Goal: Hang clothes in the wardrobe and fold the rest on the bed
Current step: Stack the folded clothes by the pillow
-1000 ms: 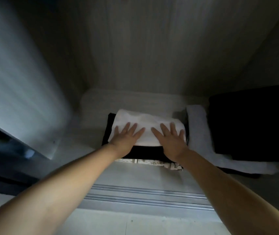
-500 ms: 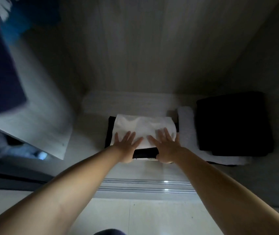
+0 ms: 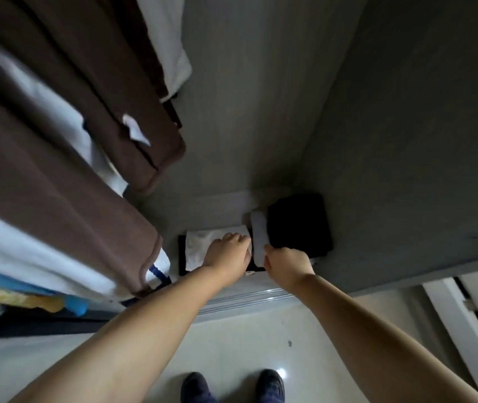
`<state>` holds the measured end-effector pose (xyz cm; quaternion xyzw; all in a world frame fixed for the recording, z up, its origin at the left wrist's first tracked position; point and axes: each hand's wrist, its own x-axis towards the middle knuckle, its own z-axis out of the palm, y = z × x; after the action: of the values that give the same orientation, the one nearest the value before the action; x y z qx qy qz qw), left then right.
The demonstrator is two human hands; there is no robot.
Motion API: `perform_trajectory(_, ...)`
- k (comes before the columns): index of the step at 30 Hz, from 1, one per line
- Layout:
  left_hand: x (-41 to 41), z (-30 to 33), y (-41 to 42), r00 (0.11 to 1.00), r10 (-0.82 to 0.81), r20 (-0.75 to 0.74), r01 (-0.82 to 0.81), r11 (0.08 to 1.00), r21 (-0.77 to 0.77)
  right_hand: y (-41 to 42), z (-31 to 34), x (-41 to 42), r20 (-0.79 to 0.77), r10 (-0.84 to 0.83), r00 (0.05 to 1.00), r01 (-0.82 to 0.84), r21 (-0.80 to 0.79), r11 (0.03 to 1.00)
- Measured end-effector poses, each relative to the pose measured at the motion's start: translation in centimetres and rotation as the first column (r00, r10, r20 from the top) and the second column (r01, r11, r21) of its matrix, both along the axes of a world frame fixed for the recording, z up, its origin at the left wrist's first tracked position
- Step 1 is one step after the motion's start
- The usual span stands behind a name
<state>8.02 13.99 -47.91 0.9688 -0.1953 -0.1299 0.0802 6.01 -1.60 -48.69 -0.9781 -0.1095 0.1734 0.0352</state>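
1. The wardrobe floor (image 3: 217,210) was seen from above, dim and grey, with both bare arms reached down into it.
2. A folded white garment (image 3: 202,245) was laid on top of a folded black garment (image 3: 181,257), the pair set near the front of the wardrobe floor.
3. The left hand (image 3: 227,251) was rested on the right end of the white garment, fingers bent at the knuckles over its edge; whether the cloth was actually gripped could not be told.
4. The right hand (image 3: 287,261) was held just beside the left, fingers curled under at the front edge of a pale folded towel (image 3: 258,237); what was caught in that grasp, if anything, could not be made out.
5. A second black folded pile (image 3: 300,222) was stacked on the pale towel, touching it, to the right of the white garment.
6. Hung clothes were crowded in on the left: a brown garment (image 3: 66,181) with a small white tag (image 3: 136,130), white cloth (image 3: 170,42) behind it, and blue and yellow pieces (image 3: 28,298) lower down.
7. The metal door track (image 3: 246,299) was run along the wardrobe's front edge, above the pale tiled floor (image 3: 232,350).
8. Two dark shoes (image 3: 232,386) were planted on the tiles at the bottom of the view.
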Motion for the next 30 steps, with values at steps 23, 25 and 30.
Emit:
perform_trajectory(23, -13.4, 24.2, -23.5, 0.693, -0.718, 0.066, 0.720, 0.694, 0.002, -20.1, 25.1, -27.4, 0.179, -0.794, 0.580, 0.808, -0.002, 0.590)
perform_trajectory(25, -15.8, 25.5, -28.3, 0.629, -0.772, 0.095, 0.775, 0.632, 0.008, -23.7, 26.4, -31.4, 0.171, -0.842, 0.511, 0.857, -0.032, 0.514)
perform_trajectory(30, -22.4, 28.7, -40.8, 0.541, -0.828, 0.145, 0.839, 0.543, -0.028, -33.2, 29.2, -41.2, 0.190, -0.906, 0.379, 0.925, -0.084, 0.370)
